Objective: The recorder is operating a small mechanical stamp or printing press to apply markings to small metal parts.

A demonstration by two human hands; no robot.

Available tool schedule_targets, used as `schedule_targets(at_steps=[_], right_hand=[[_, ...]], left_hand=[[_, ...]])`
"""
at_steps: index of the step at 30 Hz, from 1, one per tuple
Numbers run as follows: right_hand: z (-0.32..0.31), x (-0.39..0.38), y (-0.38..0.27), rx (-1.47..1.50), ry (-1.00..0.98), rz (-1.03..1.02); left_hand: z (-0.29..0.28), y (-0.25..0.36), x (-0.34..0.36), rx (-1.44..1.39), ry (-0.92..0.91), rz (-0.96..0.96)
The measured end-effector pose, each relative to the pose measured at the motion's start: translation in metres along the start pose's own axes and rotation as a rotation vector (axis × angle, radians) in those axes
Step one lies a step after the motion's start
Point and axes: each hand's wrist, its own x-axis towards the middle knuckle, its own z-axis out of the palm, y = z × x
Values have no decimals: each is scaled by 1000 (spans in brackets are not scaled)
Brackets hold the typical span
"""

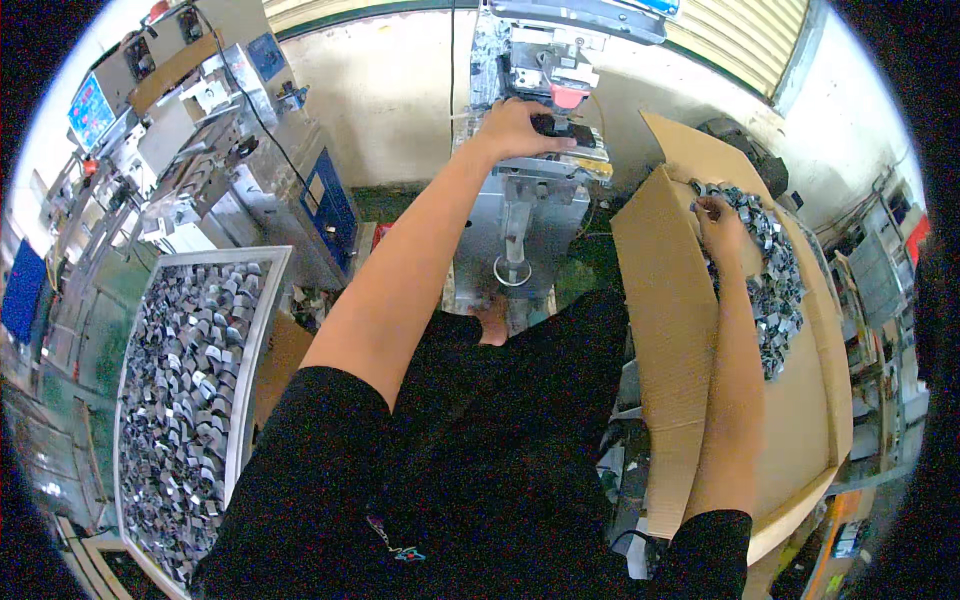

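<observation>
My left hand (513,130) reaches to the bench-high press (515,215) ahead of me. Its thumb and fingers curve round a dark piece on the work table, under a pink-red block (569,96); what they grip is partly hidden. Over on the right, my right hand (722,230) is inside an open cardboard box (665,330), at the edge of a heap of small shiny metal pieces (775,260). Its fingers are curled together at the tips, and whatever is between them is too small to make out.
A metal-rimmed tray (245,400) full of curved metal pieces stands at my left. Beyond it is a grey machine with a blue panel (325,205). A wall (375,100) rises behind the press, with a black cable hanging down it. Shelving (870,345) stands past the box.
</observation>
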Motion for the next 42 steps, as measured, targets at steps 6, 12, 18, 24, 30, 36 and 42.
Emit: schedule_targets(at_steps=[6, 12, 18, 24, 30, 36, 42], right_hand=[[8, 3, 5, 9, -8, -3], [9, 2, 6, 57, -10, 8], [6, 1, 1, 42, -35, 4], [2, -2, -6, 35, -41, -13], [4, 0, -3, 55, -39, 3], [7, 3, 2, 27, -55, 30], [7, 1, 2, 30, -60, 12]], left_hand=[[-5, 1, 3, -69, -41, -1], [-12, 8, -1, -67, -87, -72], [-9, 7, -2, -154, -40, -56], [-6, 3, -2, -177, -3, -34], [-8, 3, -3, -207, -11, -5], [-4, 1, -4, -231, 41, -12], [0, -2, -2, -278, 47, -65]])
